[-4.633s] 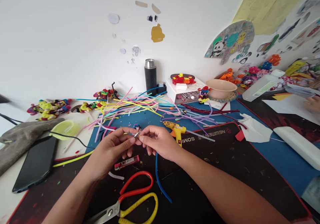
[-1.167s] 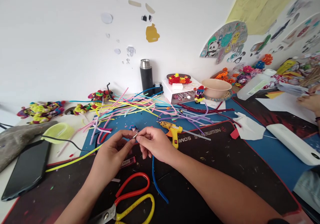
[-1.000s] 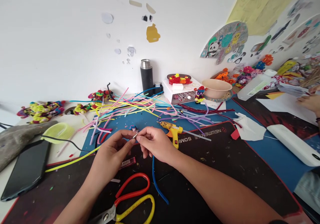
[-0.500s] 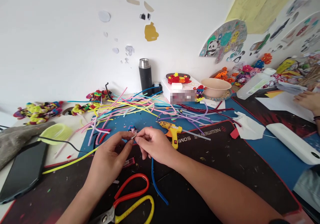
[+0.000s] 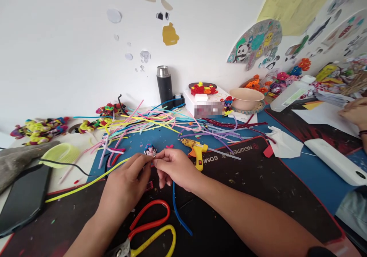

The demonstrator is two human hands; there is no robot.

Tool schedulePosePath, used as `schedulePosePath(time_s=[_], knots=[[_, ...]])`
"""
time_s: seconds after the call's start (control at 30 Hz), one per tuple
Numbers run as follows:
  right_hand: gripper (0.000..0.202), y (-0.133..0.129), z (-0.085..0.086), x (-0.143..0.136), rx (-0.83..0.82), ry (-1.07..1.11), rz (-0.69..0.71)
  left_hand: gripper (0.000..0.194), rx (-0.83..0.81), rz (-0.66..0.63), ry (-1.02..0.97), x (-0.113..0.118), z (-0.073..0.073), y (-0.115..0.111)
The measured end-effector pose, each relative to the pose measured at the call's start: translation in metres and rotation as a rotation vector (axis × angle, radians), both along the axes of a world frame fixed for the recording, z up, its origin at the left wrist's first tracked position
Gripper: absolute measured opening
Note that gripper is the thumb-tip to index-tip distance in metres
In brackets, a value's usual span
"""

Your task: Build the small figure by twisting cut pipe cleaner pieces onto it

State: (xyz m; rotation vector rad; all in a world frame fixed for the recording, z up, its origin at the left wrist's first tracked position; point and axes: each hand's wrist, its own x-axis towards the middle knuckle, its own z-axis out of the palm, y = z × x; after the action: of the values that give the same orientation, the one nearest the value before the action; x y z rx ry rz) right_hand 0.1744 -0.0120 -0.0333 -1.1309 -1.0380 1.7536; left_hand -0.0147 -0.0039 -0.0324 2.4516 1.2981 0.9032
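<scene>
My left hand [image 5: 124,184] and my right hand [image 5: 176,169] meet above the dark mat, both closed in a pinch, fingertips together. What they pinch is tiny and mostly covered by the fingers. A yellow pipe cleaner [image 5: 86,186] runs from the left and disappears behind my left hand; whether it is gripped, I cannot tell. Just beyond the fingertips lies a small doll-like head [image 5: 150,149] with blue and black on top. From under my right hand a blue pipe cleaner [image 5: 180,215] trails toward me. Scissors [image 5: 150,226] with red and yellow handles lie below.
A yellow glue gun [image 5: 197,154] lies right of my hands. Loose pipe cleaners [image 5: 155,119] spread across the back, before a black flask [image 5: 164,87]. A phone [image 5: 24,199] lies at left, a white device [image 5: 334,161] at right. Another person's hand [image 5: 354,113] rests at far right.
My fingertips have closed tighter around the small thing, and my left hand has rolled over it. The thin shiny tip seen earlier is now covered. The view has shifted slightly.
</scene>
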Motion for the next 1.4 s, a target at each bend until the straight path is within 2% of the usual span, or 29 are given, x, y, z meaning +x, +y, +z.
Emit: schedulePosePath(time_s=[0.13, 0.23, 0.37, 0.47, 0.6, 0.73, 0.9, 1.17, 1.4], knots=[[0.013, 0.0, 0.002, -0.001, -0.084, 0.054, 0.006, 0.031, 0.099, -0.043, 0.131, -0.004, -0.002, 0.001], [0.015, 0.001, 0.002, 0.002, -0.117, 0.093, 0.008, 0.03, 0.071, -0.046, 0.11, -0.004, -0.002, 0.002], [0.01, 0.002, 0.005, 0.007, -0.091, 0.094, 0.049, 0.025, -0.14, 0.068, -0.096, -0.003, 0.003, 0.002], [0.01, 0.001, 0.008, 0.008, -0.016, 0.051, 0.082, 0.032, -0.349, 0.137, -0.272, -0.005, 0.006, 0.004], [0.009, 0.001, 0.008, 0.009, 0.116, -0.065, 0.102, 0.046, -0.601, 0.161, -0.488, -0.008, 0.009, 0.008], [0.007, 0.001, 0.005, 0.012, 0.27, -0.241, 0.054, 0.051, -0.763, 0.139, -0.58, -0.006, 0.015, 0.01], [0.011, 0.004, 0.005, 0.019, 0.368, -0.392, -0.001, 0.05, -0.772, 0.132, -0.59, -0.002, 0.019, 0.009], [0.017, 0.005, 0.01, 0.025, 0.489, -0.57, 0.0, 0.05, -0.827, 0.107, -0.595, -0.002, 0.021, 0.009], [0.024, 0.007, 0.008, 0.027, 0.54, -0.613, 0.022, 0.055, -0.828, 0.099, -0.544, -0.001, 0.025, 0.006]])
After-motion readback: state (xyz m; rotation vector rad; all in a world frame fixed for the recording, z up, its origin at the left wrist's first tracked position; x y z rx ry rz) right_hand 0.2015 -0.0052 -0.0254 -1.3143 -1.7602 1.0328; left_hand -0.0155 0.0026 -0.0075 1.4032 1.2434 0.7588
